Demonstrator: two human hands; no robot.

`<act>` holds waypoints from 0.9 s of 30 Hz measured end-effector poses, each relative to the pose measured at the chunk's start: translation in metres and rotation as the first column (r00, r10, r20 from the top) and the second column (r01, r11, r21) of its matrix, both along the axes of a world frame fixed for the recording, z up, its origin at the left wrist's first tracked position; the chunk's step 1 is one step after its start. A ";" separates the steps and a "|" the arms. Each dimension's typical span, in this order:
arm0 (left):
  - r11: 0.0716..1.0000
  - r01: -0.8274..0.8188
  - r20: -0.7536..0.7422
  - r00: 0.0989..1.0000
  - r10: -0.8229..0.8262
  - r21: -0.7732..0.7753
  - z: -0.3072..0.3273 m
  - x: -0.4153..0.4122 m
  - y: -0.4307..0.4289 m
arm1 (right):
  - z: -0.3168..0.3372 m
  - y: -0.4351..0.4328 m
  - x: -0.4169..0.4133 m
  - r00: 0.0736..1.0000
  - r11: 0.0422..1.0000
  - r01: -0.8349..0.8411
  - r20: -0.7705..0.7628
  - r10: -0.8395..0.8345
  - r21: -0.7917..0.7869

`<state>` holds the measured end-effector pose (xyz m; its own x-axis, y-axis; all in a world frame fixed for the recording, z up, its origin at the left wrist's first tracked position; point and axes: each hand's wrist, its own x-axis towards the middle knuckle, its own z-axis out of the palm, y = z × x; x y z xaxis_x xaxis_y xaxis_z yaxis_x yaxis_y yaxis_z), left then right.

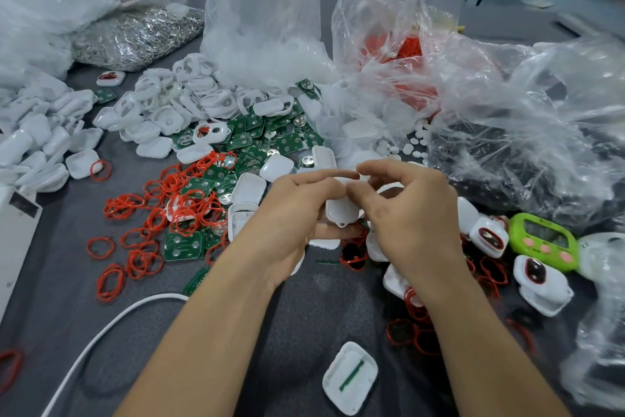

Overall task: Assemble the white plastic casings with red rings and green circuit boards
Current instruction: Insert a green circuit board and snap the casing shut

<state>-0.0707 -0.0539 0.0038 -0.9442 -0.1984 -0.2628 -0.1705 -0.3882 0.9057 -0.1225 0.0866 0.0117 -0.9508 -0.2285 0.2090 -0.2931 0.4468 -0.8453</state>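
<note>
Nearest casing: a white casing half (350, 377) lies open side up on the grey table (297, 322), between the two forearms and nearer the camera than the hands; a green strip sits in it.
Left hand: the left hand (297, 213) curls its fingers round the held casing (341, 212) from the left, its forefinger reaching over the top to meet the right forefinger.
Right hand: the right hand (406, 210) pinches the same casing from the right, thumb pressed on its face, the other fingers loosely bent.
Held casing: white, off the table, caught between both hands, with a small tab at its lower end.
Red rings: loose red rings (176, 200) are strewn to the left of the left hand, some lying over boards.
Green circuit boards: a pile of green circuit boards (267, 136) lies just beyond the left hand.
White casings: a heap of white casings (189, 102) lies beyond and to the left of the boards.
Ringed casings: two ringed casings (490, 237) sit just right of the right hand.
Timer: a green timer (542, 242) sits right of them.
Cable: a white cable (101, 342) runs below the left forearm.
Bags: a clear bag of rings (406, 54) stands beyond the right hand.
</note>
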 end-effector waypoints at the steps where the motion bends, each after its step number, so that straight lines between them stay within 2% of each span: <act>1: 1.000 -0.002 -0.003 1.000 0.002 0.000 0.001 0.000 0.000 | -0.001 0.000 0.000 1.000 1.000 0.013 0.019 -0.013 0.007; 3: 1.000 0.003 -0.009 1.000 -0.003 0.004 0.002 0.000 -0.001 | -0.002 -0.001 -0.001 0.997 1.000 0.002 0.079 0.001 -0.027; 5: 1.000 0.009 -0.012 1.000 -0.009 0.012 0.003 0.000 -0.001 | -0.002 -0.002 -0.002 0.980 0.989 -0.013 0.195 0.043 -0.149; 8: 0.999 0.027 -0.030 0.999 -0.026 0.022 0.004 0.001 -0.002 | 0.002 -0.001 -0.003 0.912 0.927 -0.019 0.374 0.169 -0.374; 11: 0.998 0.058 -0.053 0.997 -0.057 0.016 0.005 0.002 -0.003 | 0.005 0.001 -0.004 0.860 0.890 -0.032 0.442 0.256 -0.454; 19: 0.993 0.121 -0.117 0.986 -0.120 0.007 0.006 0.005 -0.005 | 0.007 0.004 -0.003 0.919 0.900 -0.011 0.351 0.181 -0.436; 23: 0.995 0.093 -0.122 0.989 -0.088 0.033 0.006 0.004 -0.004 | 0.004 0.004 -0.001 0.968 0.947 -0.007 0.237 0.088 -0.322; 27: 0.995 0.097 -0.135 0.986 -0.093 0.026 0.005 0.003 -0.003 | 0.003 0.004 0.000 0.986 0.961 -0.001 0.160 0.046 -0.276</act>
